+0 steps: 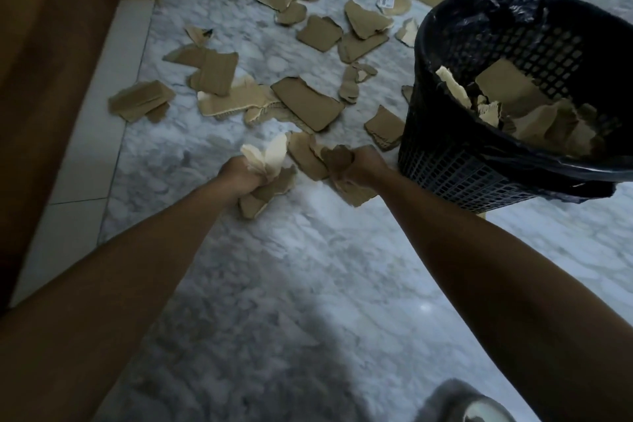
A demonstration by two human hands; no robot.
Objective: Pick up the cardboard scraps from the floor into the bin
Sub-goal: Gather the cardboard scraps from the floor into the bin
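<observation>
Torn brown cardboard scraps (308, 103) lie strewn over the grey-veined white marble floor (274, 267), spreading from the centre of the view up toward twelve o'clock, with the thickest cluster just above the middle: a large dark-edged flat piece overlapping paler corrugated bits. More loose pieces sit toward eleven and one o'clock, and one far scrap carries a small white printed label (388, 0). The left hand (239, 175), near the centre, is clenched around a bunch of scraps (265, 164), pale torn cardboard sticking up from the fist and browner pieces hanging below it. The right hand (359, 166), just beside it toward three o'clock, likewise grasps a bundle of brown pieces (315, 158) that fan out above and under the fingers. The two handfuls are close together and may touch; I cannot tell for certain. Both bare forearms reach in from the lower corners. At two to three o'clock stands the dark blue plastic lattice bin (462, 178), lined with a black plastic bag (513, 7) folded over its rim, tilted toward the viewer, with several tan and cream scraps already inside (534, 113). One small scrap lies on the floor just beside the bin's near wall. Along nine to eleven o'clock runs a brown wooden panel (51, 62) above a pale tile strip (113, 96). At five o'clock a grey fuzzy slipper (459, 401) shows at the bottom edge.
</observation>
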